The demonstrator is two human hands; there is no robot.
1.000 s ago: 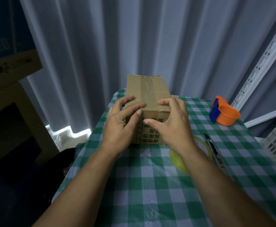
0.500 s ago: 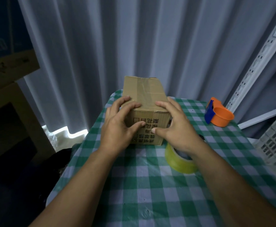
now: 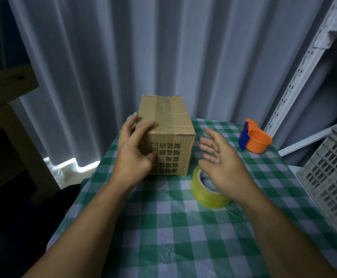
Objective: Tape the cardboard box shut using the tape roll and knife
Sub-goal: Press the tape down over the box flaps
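Nearest me, the yellow tape roll (image 3: 208,192) lay flat on the checked table (image 3: 163,227), under my right hand (image 3: 221,159), fingers spread, gripping nothing. It looked light, rigid; I'd pinch its rim. Beyond, my left hand (image 3: 134,154) cupped the stiff cardboard box (image 3: 166,135).
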